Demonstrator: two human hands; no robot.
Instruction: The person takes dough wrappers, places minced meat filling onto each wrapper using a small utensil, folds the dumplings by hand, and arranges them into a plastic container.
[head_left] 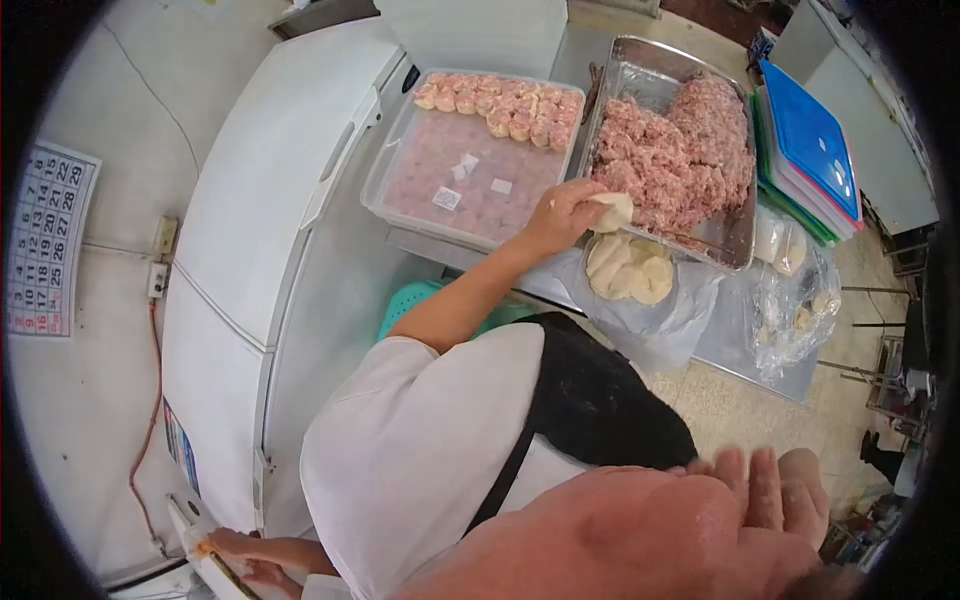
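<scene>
My left hand pinches a thin, pale dough wrapper at the near left edge of a metal tray. Ground pink meat is heaped in that tray. Just below the hand, a stack of round dough wrappers lies on plastic. Left of the tray, a clear plastic box holds rows of meat-filled dumplings on a translucent sheet, with more showing dimly beneath. Close to the camera, my right hand is raised, its fingers stretched and slightly bent, with nothing visible in it.
A white fridge or freezer stands at left. Colored plastic sheets or boards lean beside the tray. A plastic bag with pale pieces lies at the table's right edge. A teal basket sits below. Another person's hands show at lower left.
</scene>
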